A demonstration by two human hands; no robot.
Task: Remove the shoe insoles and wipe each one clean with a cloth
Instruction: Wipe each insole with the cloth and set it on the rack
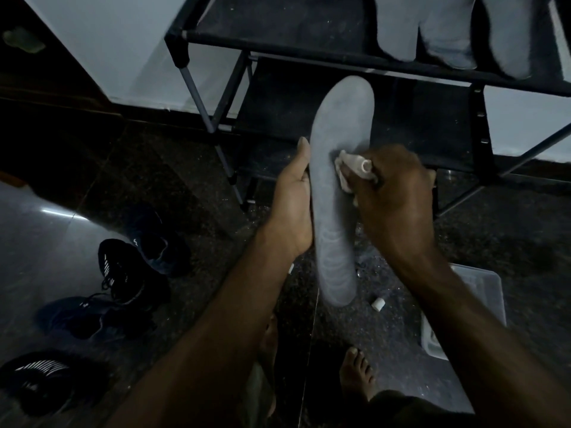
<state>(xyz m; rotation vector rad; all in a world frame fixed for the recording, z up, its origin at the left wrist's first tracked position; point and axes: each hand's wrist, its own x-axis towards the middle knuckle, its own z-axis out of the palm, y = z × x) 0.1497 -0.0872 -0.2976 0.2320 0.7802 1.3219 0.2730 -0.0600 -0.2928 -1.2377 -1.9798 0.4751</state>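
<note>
The room is dim, lit poorly enough that most surfaces read as near-black. A pale wall (102, 47) fills the eleven o'clock area and shows again at three o'clock behind the furniture. A dark skirting strip (145, 110) runs along its base. At twelve o'clock stands a black shoe rack (278, 41) with fabric shelves and thin metal legs (197, 97), its lower tier dusty. The floor is dark speckled stone (494, 242) from the centre to four o'clock, meeting a glossier grey tile (40, 242) at nine o'clock, where a bright streak of reflected light (61, 213) lies.
</note>
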